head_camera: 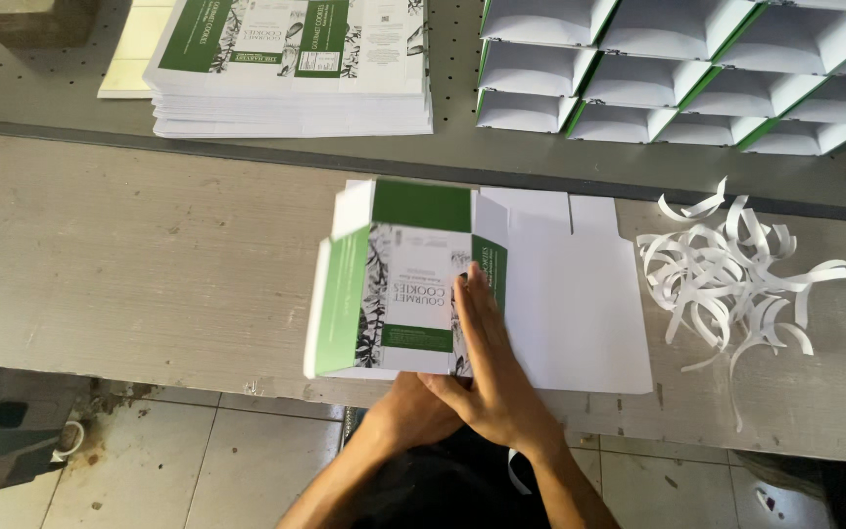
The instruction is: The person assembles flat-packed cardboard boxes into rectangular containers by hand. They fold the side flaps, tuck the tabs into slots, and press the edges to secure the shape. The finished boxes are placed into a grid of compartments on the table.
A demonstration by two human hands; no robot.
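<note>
Right hand [490,364] flat, fingers straight, pressing on green-and-white printed carton [399,284]. Left hand [411,409] tucked beneath the right; grip cannot be told. Carton half-folded, lying under and ahead of the right palm. White sheet [580,304] just right of it; curled paper strips [736,279] farther right.

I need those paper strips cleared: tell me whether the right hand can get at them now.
Probably yes: the right hand rests flat on the carton, holding nothing, and only a bare white sheet lies before the paper strips.
</note>
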